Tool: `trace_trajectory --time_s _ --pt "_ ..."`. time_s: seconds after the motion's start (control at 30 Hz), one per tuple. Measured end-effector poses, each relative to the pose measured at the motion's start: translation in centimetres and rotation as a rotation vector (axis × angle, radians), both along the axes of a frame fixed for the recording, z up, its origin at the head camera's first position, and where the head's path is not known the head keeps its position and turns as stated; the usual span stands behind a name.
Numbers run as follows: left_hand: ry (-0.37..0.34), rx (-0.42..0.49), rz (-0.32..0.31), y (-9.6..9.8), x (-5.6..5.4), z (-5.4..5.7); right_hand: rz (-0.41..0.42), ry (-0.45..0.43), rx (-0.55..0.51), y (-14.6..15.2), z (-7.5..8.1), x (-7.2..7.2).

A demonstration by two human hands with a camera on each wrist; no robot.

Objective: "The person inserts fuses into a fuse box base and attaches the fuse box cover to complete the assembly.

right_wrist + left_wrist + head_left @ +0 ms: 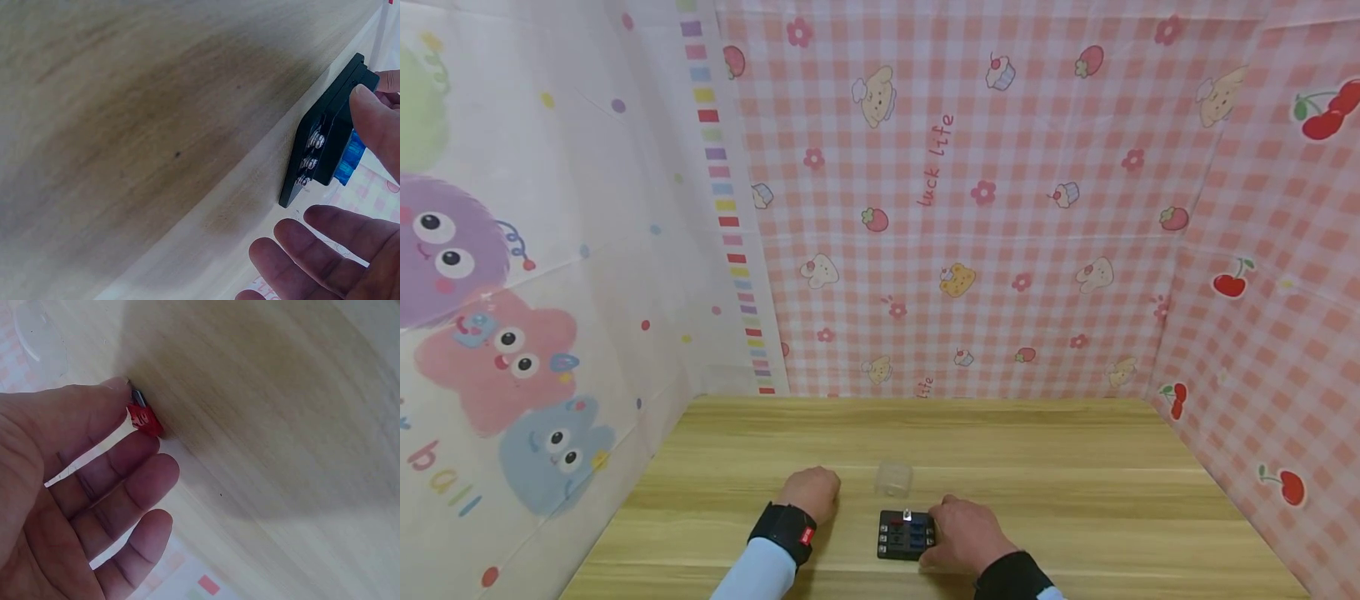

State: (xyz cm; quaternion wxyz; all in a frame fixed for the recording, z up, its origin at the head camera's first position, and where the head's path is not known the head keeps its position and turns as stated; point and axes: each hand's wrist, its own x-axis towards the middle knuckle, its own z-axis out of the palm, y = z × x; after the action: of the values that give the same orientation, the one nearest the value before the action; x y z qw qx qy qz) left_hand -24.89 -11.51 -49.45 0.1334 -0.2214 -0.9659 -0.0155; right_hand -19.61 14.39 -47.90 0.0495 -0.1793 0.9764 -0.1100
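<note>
My left hand [812, 493] is over the table left of the fuse box. In the left wrist view its thumb and index finger pinch a small red blade fuse [147, 420] with a metal prong showing; the other fingers are loosely bent. A black fuse box [891, 550] lies flat on the table, with metal screws along its sides and blue fuses [350, 158] in it. My right hand [970, 533] grips the box at its right side with thumb and index finger, while the remaining fingers spread away from it.
A clear plastic cover [893, 479] lies on the wooden table [1037, 450], just beyond the fuse box. Patterned cloth hangs [970, 250] at the back and on both sides of the table.
</note>
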Motion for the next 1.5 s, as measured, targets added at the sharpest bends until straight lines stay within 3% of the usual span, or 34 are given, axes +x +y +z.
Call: trace_trajectory --time_s 0.4,0.63,0.73,1.1,1.5 --pt "-0.079 0.015 -0.018 0.18 0.20 0.72 -0.002 0.001 -0.007 -0.05 0.02 -0.02" --pt "-0.110 -0.013 0.107 0.26 0.09 0.58 -0.006 0.001 0.003 -0.12 0.15 0.09" --pt "-0.111 -0.020 0.131 0.29 0.06 0.58 -0.008 0.006 0.008 -0.15 0.13 0.12" --pt "-0.058 0.006 0.043 -0.05 0.08 0.38 -0.004 -0.008 0.001 -0.18 0.15 0.05" --pt "-0.093 -0.005 0.066 0.14 -0.11 0.42 -0.011 -0.035 -0.002 -0.23 0.50 -0.10"
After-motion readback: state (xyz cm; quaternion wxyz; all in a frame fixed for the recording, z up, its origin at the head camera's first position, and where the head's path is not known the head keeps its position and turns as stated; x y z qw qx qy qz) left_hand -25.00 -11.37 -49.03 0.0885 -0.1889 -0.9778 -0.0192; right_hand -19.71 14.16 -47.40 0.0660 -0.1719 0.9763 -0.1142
